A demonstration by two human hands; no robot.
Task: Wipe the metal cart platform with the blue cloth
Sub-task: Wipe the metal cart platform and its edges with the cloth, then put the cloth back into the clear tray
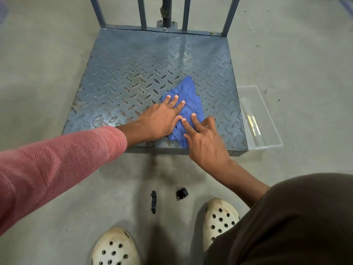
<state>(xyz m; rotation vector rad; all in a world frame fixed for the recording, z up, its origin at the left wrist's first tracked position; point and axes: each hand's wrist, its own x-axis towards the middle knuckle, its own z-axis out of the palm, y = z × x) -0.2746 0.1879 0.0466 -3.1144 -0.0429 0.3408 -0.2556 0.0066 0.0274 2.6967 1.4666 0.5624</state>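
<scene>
The crumpled blue woven cloth is pressed flat against the grey diamond-plate metal cart platform near its front edge, pinned under the left hand, whose grip is fully spread, and under two extended fingers of the right hand, nothing being clasped by either. Open plate is left beyond and leftward of the grip. A clear plastic tray lies against the platform's right edge.
</scene>
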